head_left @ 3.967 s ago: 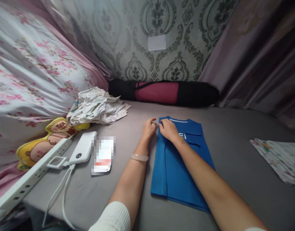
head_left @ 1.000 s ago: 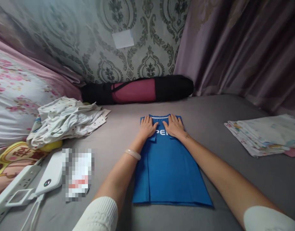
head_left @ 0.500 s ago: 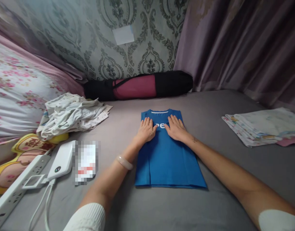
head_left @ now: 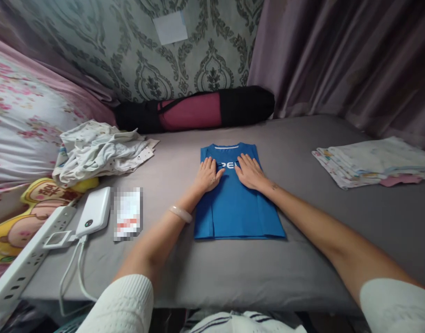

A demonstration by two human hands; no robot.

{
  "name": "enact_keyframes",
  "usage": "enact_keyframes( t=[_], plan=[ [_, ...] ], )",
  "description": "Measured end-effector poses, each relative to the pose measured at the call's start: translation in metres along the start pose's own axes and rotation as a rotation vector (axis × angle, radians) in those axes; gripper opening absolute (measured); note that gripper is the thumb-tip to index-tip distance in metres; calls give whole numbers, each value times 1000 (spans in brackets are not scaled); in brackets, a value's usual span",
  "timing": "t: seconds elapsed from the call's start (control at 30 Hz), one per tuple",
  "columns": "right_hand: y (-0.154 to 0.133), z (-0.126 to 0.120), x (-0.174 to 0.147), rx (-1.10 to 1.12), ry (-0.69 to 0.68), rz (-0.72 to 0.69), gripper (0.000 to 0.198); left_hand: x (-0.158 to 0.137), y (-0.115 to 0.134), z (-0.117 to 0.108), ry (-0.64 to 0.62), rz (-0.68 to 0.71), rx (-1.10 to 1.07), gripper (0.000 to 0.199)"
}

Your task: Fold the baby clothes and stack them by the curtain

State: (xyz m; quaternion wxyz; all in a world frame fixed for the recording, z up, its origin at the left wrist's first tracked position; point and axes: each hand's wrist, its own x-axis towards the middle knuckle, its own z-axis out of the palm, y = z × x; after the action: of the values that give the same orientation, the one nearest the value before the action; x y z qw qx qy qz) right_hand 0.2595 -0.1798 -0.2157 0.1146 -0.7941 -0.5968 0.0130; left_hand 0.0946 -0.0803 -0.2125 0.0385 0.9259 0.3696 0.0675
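Observation:
A blue shirt [head_left: 242, 208] with white letters on its chest lies folded into a narrow, flat shape on the grey bed sheet [head_left: 212, 273]. Its neckline points away from me, and its sides are tucked under or folded in. Flat on the upper left of the shirt rests my left hand [head_left: 208, 174], fingers stretched out. My right hand [head_left: 249, 172] lies on the upper right part, fingers spread, covering some of the lettering. Neither hand grips the fabric. A pale bangle [head_left: 180, 213] circles my left wrist.
Crumpled light clothes [head_left: 101, 150] lie at the left, a folded stack [head_left: 375, 159] at the right. A black and maroon long bag [head_left: 191, 111] sits against the wall. Near the left edge are a white power bank [head_left: 94, 210] with cables, a power strip [head_left: 28, 263] and a yellow cushion [head_left: 16, 231].
The view has tilted down, so the bed's front edge now shows. Both hands stay flat on the shirt's upper part, with hardly any shift against it.

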Motion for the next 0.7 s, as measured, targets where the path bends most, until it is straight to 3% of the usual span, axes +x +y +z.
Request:
enact_keyframes(
  t=[0.27, 0.53, 0.7],
  plan=[
    [-3, -6, -83, -34, -46, -98, 66, -80, 3, -10, -120, 153, -34, 75],
    [-7, -9, -81, -54, -79, -69, 64, -83, 10, -2, -96, 157, -5, 73],
    [-22, -15, -107, 21, -112, -105, 64, -110, 18, -19, -71, 215, -37, 70]
  ],
)
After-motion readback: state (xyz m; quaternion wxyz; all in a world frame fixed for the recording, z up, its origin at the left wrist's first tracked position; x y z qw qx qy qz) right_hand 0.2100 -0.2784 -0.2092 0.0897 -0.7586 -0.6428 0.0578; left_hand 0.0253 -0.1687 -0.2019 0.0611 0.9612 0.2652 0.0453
